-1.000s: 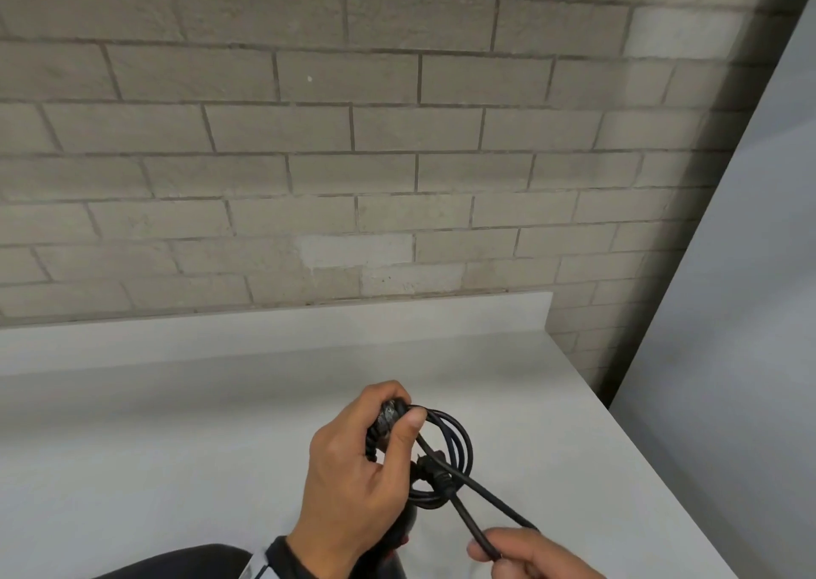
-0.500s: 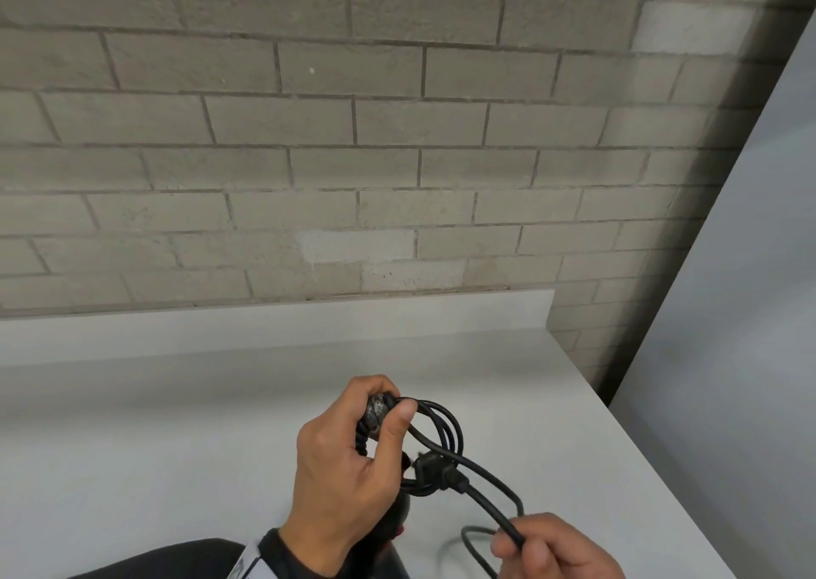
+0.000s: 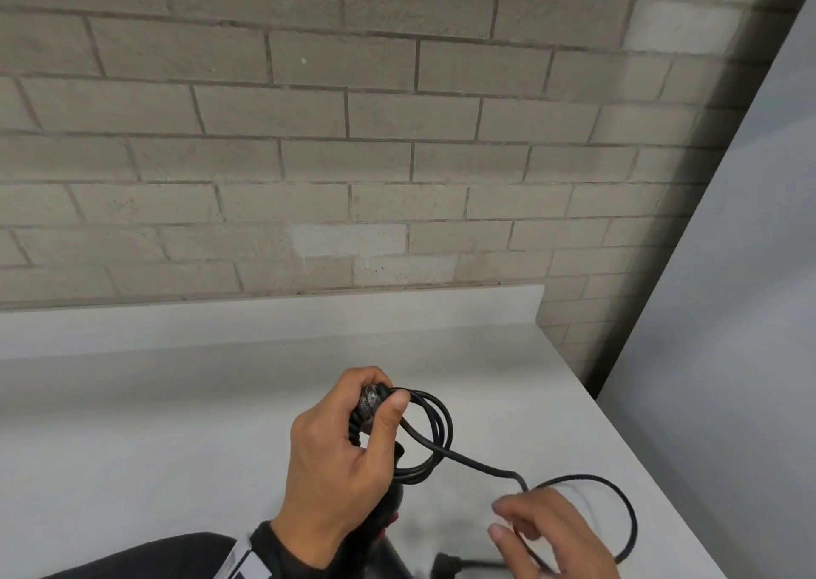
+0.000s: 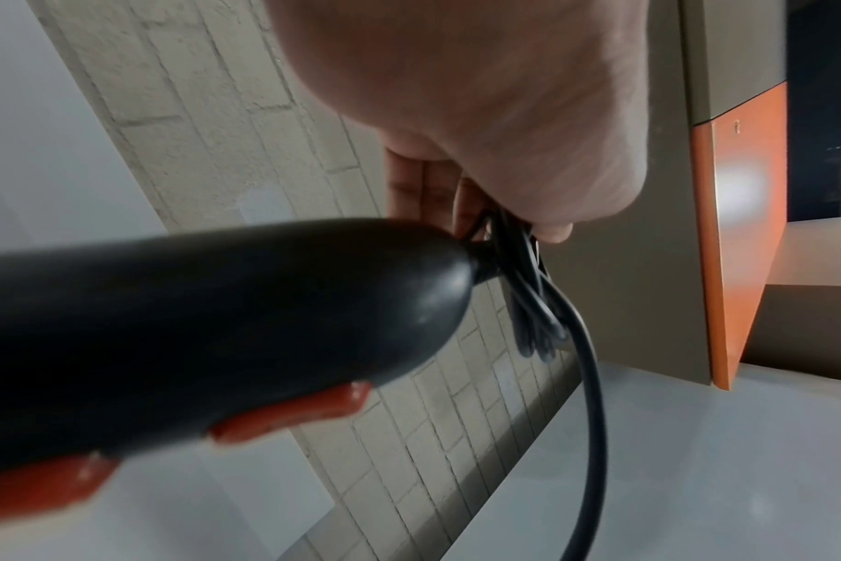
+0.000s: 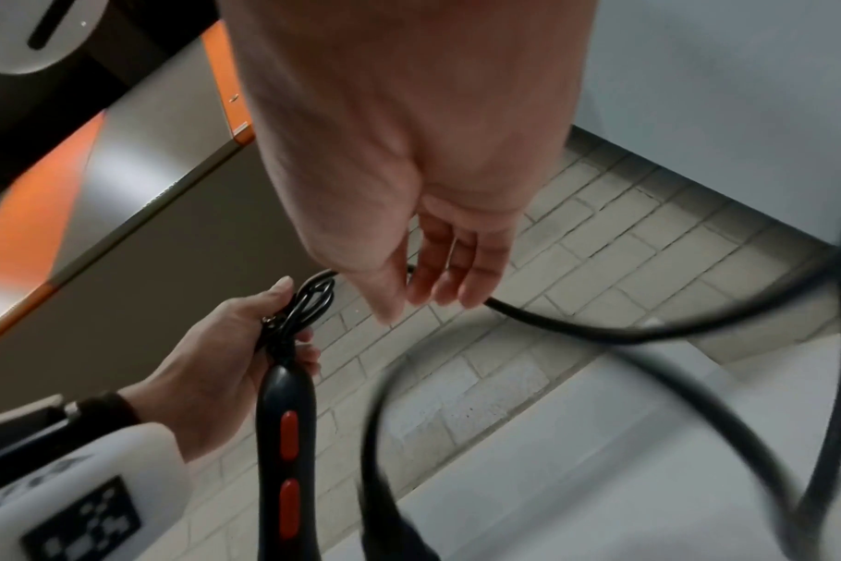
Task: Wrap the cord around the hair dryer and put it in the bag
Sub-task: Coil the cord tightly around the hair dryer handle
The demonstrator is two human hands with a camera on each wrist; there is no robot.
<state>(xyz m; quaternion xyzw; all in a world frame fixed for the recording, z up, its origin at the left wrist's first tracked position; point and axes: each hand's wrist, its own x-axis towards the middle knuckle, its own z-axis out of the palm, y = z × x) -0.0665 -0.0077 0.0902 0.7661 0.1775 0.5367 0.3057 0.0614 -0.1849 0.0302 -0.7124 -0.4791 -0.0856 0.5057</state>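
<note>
**Cord coiled at the handle end, loose length trailing right**

While the left hand (image 3: 340, 468) grips the top of the hair dryer (image 5: 286, 448) handle, its thumb and curled fingers pinch several black loops of the cord (image 3: 435, 435) against that end; the dryer hangs handle-up above the white counter (image 3: 176, 424), two orange buttons showing on its black handle in the right wrist view; the right hand (image 3: 547, 534) hovers lower right, its grip slack, fingers relaxed and nearly straight, the loose cord passing just beside them and arcing in a wide loop to its right; whether those fingers touch the cord cannot be told.
</note>
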